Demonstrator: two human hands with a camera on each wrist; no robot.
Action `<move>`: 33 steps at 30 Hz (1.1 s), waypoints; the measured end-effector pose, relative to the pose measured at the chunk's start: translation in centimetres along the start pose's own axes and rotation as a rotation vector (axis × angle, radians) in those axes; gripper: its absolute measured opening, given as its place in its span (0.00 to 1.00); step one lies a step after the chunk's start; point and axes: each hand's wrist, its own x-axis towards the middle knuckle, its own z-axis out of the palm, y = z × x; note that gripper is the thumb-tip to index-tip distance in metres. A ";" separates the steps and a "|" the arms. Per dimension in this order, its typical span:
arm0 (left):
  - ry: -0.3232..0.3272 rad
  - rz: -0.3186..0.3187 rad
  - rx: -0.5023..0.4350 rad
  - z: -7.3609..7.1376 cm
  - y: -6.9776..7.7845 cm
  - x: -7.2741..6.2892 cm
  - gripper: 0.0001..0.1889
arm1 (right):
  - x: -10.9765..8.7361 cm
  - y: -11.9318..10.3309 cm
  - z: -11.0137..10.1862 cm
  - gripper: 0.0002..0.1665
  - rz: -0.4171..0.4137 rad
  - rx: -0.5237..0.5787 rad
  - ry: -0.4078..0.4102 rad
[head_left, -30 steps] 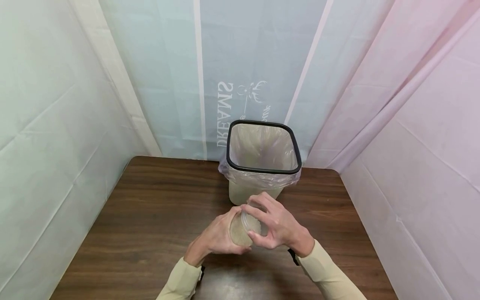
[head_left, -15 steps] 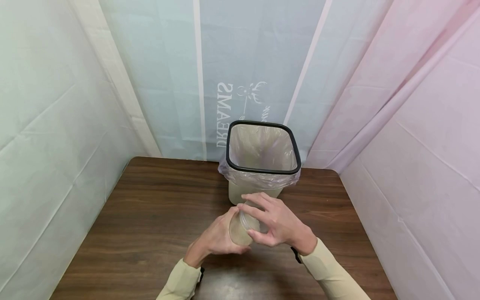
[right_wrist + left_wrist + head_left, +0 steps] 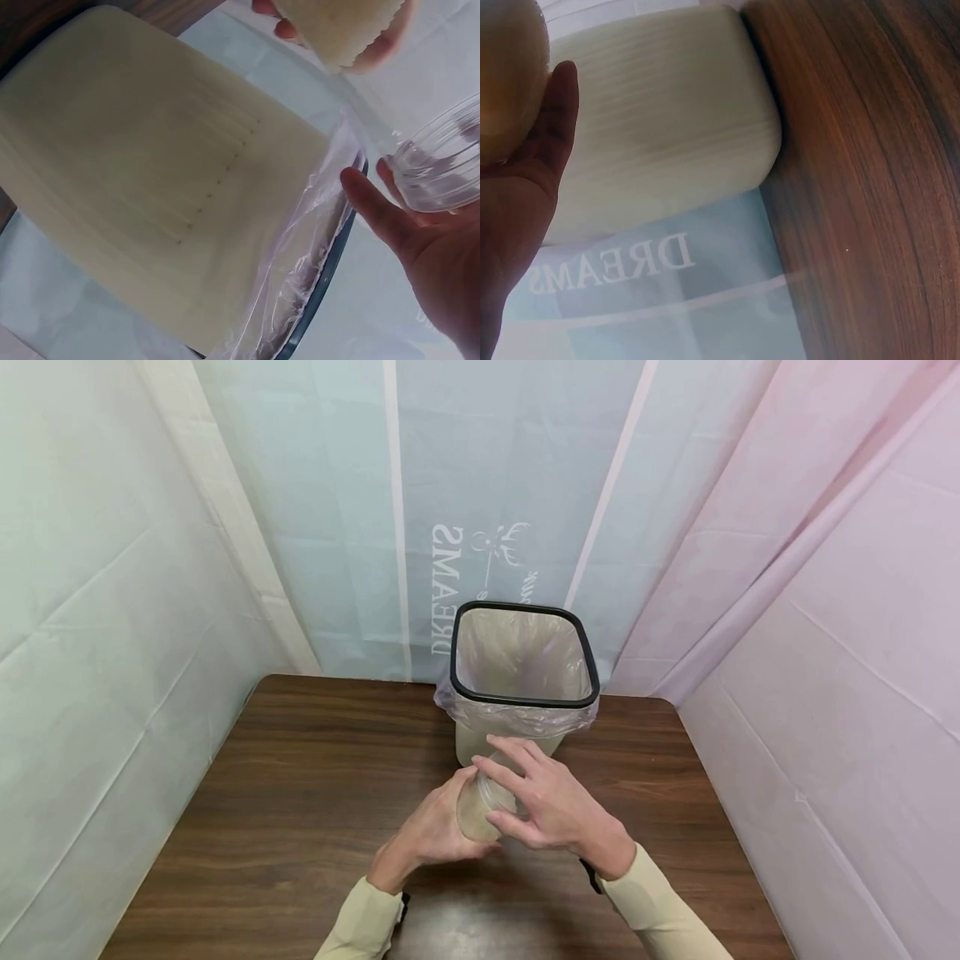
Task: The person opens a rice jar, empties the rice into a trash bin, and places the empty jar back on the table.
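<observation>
In the head view, a clear round plastic jar point(image 3: 475, 817) with a beige filling is held between both hands, in front of the waste bin point(image 3: 472, 743). My left hand point(image 3: 435, 827) grips its lower, filled part from the left. My right hand point(image 3: 551, 802) curves its thumb and fingers round the clear part on the right. In the right wrist view, the beige filling point(image 3: 341, 30) shows a jagged edge, and the clear ribbed rim point(image 3: 442, 161) lies against the right fingers. The left wrist view shows the left fingers point(image 3: 555, 112) under the jar's rounded side.
The cream bin has a black rim frame point(image 3: 525, 701) holding a clear plastic bag point(image 3: 517, 722). It stands at the back of the dark wooden table point(image 3: 322, 802), against a blue curtain point(image 3: 352, 568). Pale cloth walls point(image 3: 112, 635) rise on both sides.
The right fingers and thumb shift slightly on the jar, its fingers spreading a little. The left hand keeps its hold, with the jar nearly in place. The bin stays where it was.
</observation>
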 end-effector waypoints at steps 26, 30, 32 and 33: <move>-0.007 0.004 -0.006 0.1 0.2 0.2 0.55 | 0.6 -3.0 -0.4 0.35 0.296 -0.182 -0.037; -0.005 0.025 0.003 0.1 0.2 0.3 0.55 | 0.7 -3.3 -0.3 0.34 0.322 -0.200 -0.017; -0.001 0.038 0.006 0.1 0.1 0.4 0.55 | 0.7 -3.3 -0.3 0.33 0.308 -0.205 0.017; 0.004 0.046 0.008 0.1 0.1 0.4 0.55 | 0.7 -3.3 -0.3 0.32 0.296 -0.205 0.037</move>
